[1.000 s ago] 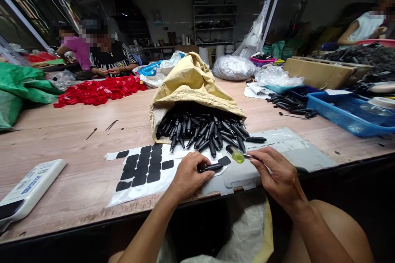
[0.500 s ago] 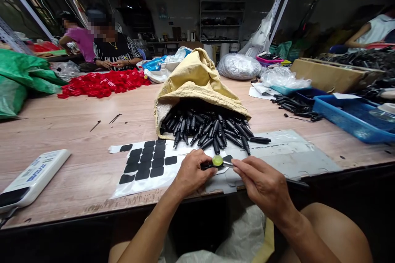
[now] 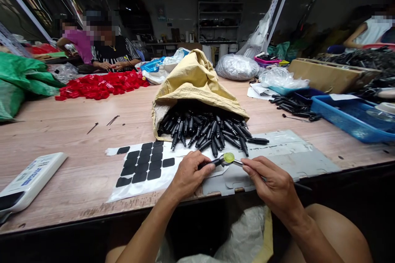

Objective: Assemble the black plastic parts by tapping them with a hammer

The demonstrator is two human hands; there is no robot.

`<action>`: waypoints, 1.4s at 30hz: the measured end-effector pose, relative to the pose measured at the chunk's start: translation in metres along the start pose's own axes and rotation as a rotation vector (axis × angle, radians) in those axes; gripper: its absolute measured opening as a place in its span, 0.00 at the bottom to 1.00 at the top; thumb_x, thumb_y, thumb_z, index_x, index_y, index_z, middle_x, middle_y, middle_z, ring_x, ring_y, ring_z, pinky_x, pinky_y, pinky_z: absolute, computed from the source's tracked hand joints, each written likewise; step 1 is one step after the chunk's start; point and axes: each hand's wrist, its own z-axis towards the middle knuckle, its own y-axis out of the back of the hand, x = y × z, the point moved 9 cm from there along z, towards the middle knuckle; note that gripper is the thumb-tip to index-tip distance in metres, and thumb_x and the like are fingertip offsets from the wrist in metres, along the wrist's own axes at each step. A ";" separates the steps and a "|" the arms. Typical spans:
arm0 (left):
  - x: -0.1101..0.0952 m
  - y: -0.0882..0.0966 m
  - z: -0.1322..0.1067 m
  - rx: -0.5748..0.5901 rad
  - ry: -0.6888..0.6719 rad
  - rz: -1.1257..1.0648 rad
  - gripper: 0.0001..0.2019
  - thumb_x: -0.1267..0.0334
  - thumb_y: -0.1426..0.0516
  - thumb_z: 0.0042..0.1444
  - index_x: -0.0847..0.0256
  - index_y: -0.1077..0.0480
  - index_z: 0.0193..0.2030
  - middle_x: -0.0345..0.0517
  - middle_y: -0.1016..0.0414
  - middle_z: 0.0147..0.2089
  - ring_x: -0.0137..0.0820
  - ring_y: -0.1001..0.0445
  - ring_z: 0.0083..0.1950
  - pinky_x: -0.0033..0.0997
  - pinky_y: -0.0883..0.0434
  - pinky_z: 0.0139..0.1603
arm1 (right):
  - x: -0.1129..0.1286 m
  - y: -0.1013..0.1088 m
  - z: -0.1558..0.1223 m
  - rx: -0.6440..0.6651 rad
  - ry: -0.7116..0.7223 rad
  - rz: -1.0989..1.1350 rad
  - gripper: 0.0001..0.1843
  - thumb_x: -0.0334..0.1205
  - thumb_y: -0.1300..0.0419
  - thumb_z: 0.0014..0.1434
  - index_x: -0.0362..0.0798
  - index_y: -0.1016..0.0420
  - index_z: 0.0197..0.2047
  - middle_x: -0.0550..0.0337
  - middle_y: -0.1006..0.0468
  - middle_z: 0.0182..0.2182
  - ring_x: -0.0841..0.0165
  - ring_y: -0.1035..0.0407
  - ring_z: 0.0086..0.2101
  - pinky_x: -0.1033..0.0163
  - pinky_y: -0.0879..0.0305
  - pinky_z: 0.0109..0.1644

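Note:
My left hand [image 3: 189, 174] grips a small black plastic part [image 3: 212, 163] near the table's front edge. My right hand [image 3: 271, 183] holds a thin tool with a yellow-green round tip [image 3: 228, 158], and that tip touches the end of the black part. Just beyond, a yellow sack [image 3: 193, 80] lies on its side with several similar black parts [image 3: 210, 131] spilling from its mouth. To the left of my hands lies a white sheet carrying several black square pads [image 3: 145, 164]. A grey flat sheet [image 3: 284, 152] lies under my right hand.
A white device [image 3: 29, 181] lies at the front left. Red parts [image 3: 98, 84] are heaped at the far left near two seated people; green bags [image 3: 18, 86] sit at the left edge. A blue tray [image 3: 348, 117], loose black parts [image 3: 290, 104] and a cardboard box [image 3: 327, 74] stand at the right.
My right hand brought the yellow-tipped tool left to meet the black part in my left hand; both hands now sit closer together with the tip against the part.

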 end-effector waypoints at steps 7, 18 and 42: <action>0.023 0.008 -0.004 -0.080 0.208 -0.462 0.23 0.46 0.51 0.68 0.61 0.24 0.36 0.42 0.30 0.34 0.32 0.33 0.38 0.30 0.38 0.40 | -0.008 -0.006 0.007 0.059 0.178 -0.126 0.11 0.34 0.38 0.64 0.55 0.21 0.48 0.59 0.22 0.38 0.66 0.29 0.40 0.58 0.32 0.46; 0.039 0.018 -0.010 -0.228 0.289 -0.750 0.22 0.46 0.46 0.66 0.63 0.22 0.35 0.44 0.27 0.33 0.30 0.35 0.36 0.29 0.37 0.42 | -0.015 -0.029 0.014 0.150 0.201 -0.102 0.10 0.35 0.40 0.64 0.53 0.23 0.48 0.57 0.24 0.39 0.64 0.32 0.41 0.55 0.34 0.46; 0.036 0.008 -0.007 -0.208 0.256 -0.775 0.19 0.56 0.31 0.49 0.60 0.30 0.42 0.39 0.26 0.36 0.26 0.29 0.36 0.24 0.33 0.37 | -0.012 -0.018 0.010 0.072 0.198 -0.084 0.12 0.31 0.39 0.59 0.51 0.24 0.46 0.56 0.26 0.40 0.60 0.33 0.43 0.51 0.34 0.48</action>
